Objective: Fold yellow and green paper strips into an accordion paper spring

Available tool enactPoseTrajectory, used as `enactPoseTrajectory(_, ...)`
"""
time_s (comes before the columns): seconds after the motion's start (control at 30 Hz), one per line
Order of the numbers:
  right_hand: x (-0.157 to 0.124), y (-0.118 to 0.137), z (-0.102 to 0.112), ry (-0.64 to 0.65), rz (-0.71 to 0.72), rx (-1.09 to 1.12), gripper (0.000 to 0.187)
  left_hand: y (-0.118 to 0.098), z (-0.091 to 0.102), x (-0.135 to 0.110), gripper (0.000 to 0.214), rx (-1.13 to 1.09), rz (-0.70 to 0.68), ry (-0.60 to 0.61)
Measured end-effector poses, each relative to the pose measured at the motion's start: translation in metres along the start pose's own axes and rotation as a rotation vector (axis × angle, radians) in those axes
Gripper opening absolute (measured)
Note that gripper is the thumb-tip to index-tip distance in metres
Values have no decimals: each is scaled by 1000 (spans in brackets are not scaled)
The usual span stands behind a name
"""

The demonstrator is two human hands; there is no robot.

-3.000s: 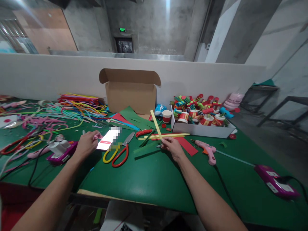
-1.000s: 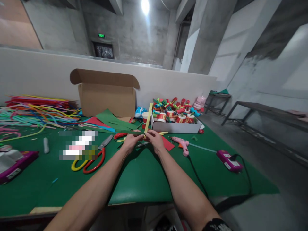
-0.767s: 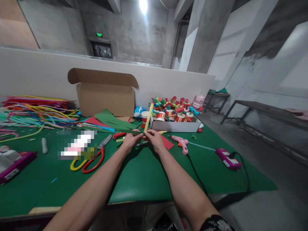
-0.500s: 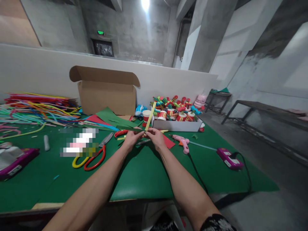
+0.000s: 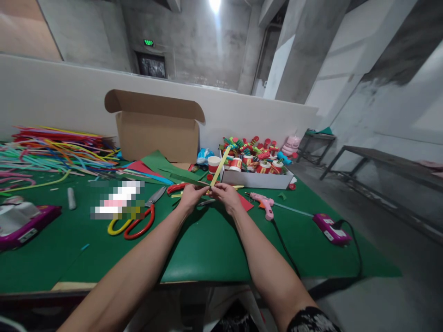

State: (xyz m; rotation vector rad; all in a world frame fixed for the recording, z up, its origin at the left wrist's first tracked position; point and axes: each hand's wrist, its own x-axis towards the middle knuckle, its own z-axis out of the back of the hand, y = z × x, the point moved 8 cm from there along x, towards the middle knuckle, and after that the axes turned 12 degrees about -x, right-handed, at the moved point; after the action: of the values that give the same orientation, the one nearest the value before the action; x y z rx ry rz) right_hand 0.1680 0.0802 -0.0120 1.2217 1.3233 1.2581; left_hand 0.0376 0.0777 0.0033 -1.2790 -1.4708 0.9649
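My left hand (image 5: pixel 190 198) and my right hand (image 5: pixel 226 197) meet over the middle of the table, fingertips pinched close together. From between them a yellow paper strip (image 5: pixel 220 166) rises, leaning to the right; my right fingers grip its lower end. A narrow dark green strip (image 5: pixel 194 181) runs out leftward over my left hand, whose thumb and fingers close on its end. Where the two strips meet, the fingertips hide the join. Red-handled pliers or scissors (image 5: pixel 177 188) lie just behind my left hand. A red paper piece (image 5: pixel 245 203) lies beside my right hand.
Scissors with red and yellow handles (image 5: pixel 140 223) lie left, near a blurred patch. A pink glue gun (image 5: pixel 263 203) is right, its cord running to the table edge. Behind stand a white box (image 5: pixel 254 180) of small cup figures and a cardboard box (image 5: pixel 157 138). Pipe cleaners (image 5: pixel 58 152) are piled left.
The yellow strip leans further to the right than before. Both hands keep their pinch at nearly the same place, and the whole view has shifted slightly.
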Motion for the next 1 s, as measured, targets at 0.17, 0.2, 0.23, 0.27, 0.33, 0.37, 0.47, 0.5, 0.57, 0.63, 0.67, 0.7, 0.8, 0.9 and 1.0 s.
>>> enactPoseTrajectory(0.17, 0, 2, 4, -14, -5, -36, 30, 4, 0, 2, 32, -50, 0, 2)
enactPoseTrajectory(0.2, 0, 1, 4, -26, -13, -37, 29, 6, 0, 3, 31, -53, 10, 2)
enactPoseTrajectory(0.23, 0, 0, 5, -44, -18, -35, 29, 9, 1, 4, 31, -60, 22, 5)
enactPoseTrajectory(0.27, 0, 0, 5, -67, -21, -34, 28, 12, 1, 5, 31, -75, 34, 10)
enactPoseTrajectory(0.33, 0, -1, 6, -108, -20, -32, 27, 17, 0, 7, 32, -114, 54, 33)
enactPoseTrajectory(0.37, 0, -1, 5, -121, -19, -34, 26, 19, -1, 7, 32, -132, 60, 43)
enactPoseTrajectory(0.47, -2, 0, 3, -130, -12, -64, 25, 18, -3, 7, 32, -166, 51, 42)
enactPoseTrajectory(0.5, -3, 1, 3, -131, -4, -82, 24, 16, -3, 6, 32, -168, 43, 35)
enactPoseTrajectory(0.57, -3, 5, 4, -137, 22, -123, 24, 13, -3, 6, 31, -166, 30, 24)
enactPoseTrajectory(0.63, -3, 8, 5, -137, 48, -146, 23, 10, -1, 6, 30, -145, 18, 13)
enactPoseTrajectory(0.67, -3, 9, 6, -136, 52, -145, 23, 9, 1, 7, 29, -124, 11, -1)
enactPoseTrajectory(0.7, -2, 9, 8, -141, 49, -136, 22, 7, 3, 7, 29, -103, 4, -19)
enactPoseTrajectory(0.8, -1, 9, 12, -152, 26, -86, 22, 5, 10, 9, 32, -75, -9, -72)
enactPoseTrajectory(0.9, 0, 8, 13, -132, 5, -71, 25, 5, 11, 10, 32, -95, -7, -55)
enactPoseTrajectory(1.0, -2, 11, 14, -131, 3, -127, 32, 5, 7, 11, 32, -108, 0, -13)
